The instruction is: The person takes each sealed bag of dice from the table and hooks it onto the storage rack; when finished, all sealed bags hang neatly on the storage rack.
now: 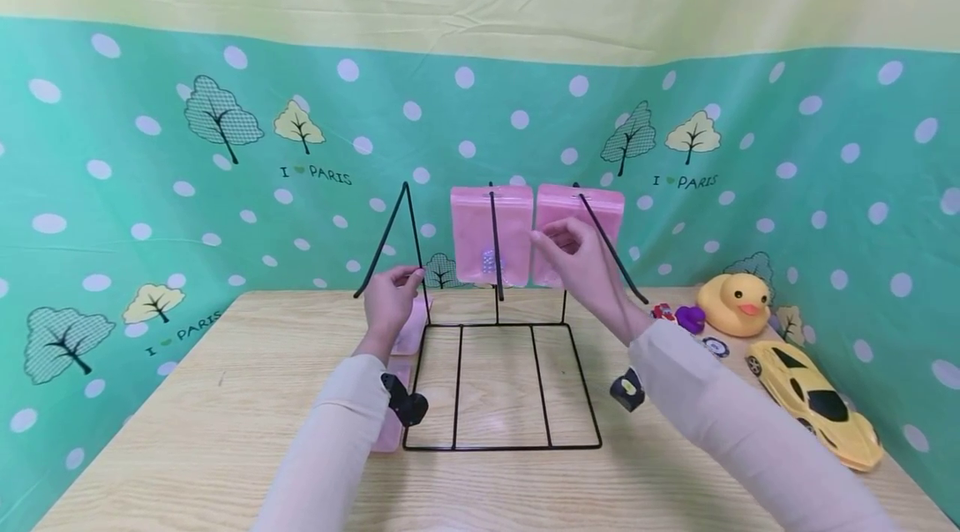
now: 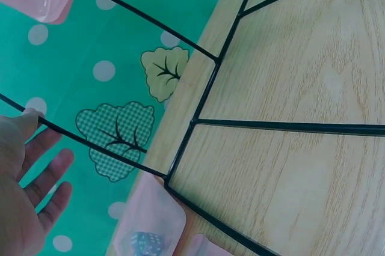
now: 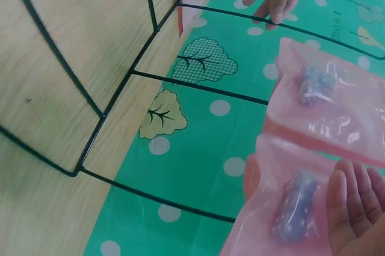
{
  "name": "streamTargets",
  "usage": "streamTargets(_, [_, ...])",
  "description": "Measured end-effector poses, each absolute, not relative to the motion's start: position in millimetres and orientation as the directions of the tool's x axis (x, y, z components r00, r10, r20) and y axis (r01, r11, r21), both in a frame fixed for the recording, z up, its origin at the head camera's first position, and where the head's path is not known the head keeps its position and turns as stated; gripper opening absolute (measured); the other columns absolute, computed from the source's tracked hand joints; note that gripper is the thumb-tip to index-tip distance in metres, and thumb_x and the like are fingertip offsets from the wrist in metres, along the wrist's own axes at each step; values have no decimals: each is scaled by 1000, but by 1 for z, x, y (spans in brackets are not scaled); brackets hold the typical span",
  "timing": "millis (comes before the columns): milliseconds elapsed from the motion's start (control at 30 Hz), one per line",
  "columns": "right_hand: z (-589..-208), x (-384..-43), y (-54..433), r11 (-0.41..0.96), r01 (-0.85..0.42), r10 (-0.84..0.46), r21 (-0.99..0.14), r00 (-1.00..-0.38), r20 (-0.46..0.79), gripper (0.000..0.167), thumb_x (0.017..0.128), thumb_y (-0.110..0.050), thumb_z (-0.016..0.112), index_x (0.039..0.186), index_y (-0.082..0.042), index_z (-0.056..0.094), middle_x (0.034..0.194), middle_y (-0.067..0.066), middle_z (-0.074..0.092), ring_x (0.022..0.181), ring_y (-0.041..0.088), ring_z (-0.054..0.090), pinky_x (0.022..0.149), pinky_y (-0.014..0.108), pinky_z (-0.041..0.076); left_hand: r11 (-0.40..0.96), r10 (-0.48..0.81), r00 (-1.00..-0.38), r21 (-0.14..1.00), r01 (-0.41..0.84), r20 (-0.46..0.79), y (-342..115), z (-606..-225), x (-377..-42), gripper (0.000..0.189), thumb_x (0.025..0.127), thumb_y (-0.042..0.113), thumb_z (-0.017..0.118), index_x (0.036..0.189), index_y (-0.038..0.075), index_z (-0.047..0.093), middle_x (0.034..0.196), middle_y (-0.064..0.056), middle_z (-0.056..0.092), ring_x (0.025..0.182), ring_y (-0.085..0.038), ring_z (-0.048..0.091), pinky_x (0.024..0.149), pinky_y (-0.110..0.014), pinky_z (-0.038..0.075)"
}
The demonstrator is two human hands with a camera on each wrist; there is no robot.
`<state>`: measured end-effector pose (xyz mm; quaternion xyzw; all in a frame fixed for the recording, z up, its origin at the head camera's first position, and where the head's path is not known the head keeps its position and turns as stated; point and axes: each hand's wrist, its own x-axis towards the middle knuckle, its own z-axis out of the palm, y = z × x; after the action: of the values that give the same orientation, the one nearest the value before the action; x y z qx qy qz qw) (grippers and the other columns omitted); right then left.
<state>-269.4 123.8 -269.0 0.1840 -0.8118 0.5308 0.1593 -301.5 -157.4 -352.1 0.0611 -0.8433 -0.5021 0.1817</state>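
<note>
Pinching the black wire rack (image 1: pixel 502 449) with my left hand (image 1: pixel 392 298), I hold my right hand (image 1: pixel 581 261), fingers loose, across the right-hand pink bag (image 1: pixel 553 205), contact unclear, part hidden, beside the hanging, glossy left-hand pink bag (image 1: pixel 472 236) with blurry dotted contents (image 3: pixel 317 85), my sleeve (image 1: pixel 330 424) masking tabletop pink packets (image 1: pixel 411 336).

Yellow duck (image 1: pixel 733 304), purple toy (image 1: pixel 690 318), yellow toy car (image 1: pixel 808 392) placed at table's (image 1: pixel 202 415) right; dotted tree-print cloth (image 1: pixel 495 132) hung behind.
</note>
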Motion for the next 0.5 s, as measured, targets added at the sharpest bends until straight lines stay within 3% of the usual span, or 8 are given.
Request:
streamTargets(200, [-279,-258,144,399,-492,-203,-774,-870,449,33,101,-26,66,121,0,65,109,13,68,96,22,62,82,23,51,488,-286,-925,869,84,250,-156,-353,-301,29,104,26,63,123,6,73,119,-16,72,100,-31,70,89,-45,55])
streamTargets(367, [-291,-250,160,495,-504,-187,-708,-857,479,28,98,-26,71,115,-4,72,101,9,75,88,21,68,74,23,54,491,-288,-922,867,90,258,-155,-353,-301,30,104,26,63,123,5,73,118,-17,72,99,-31,71,88,-44,55])
streamTargets(500, [-304,-248,173,517,-464,-184,-720,-881,435,28,98,-32,71,114,-8,74,100,7,76,87,20,69,71,28,56,489,-290,-922,868,89,258,-155,-352,-300,30,104,25,63,123,5,72,119,-17,72,100,-32,71,89,-45,55])
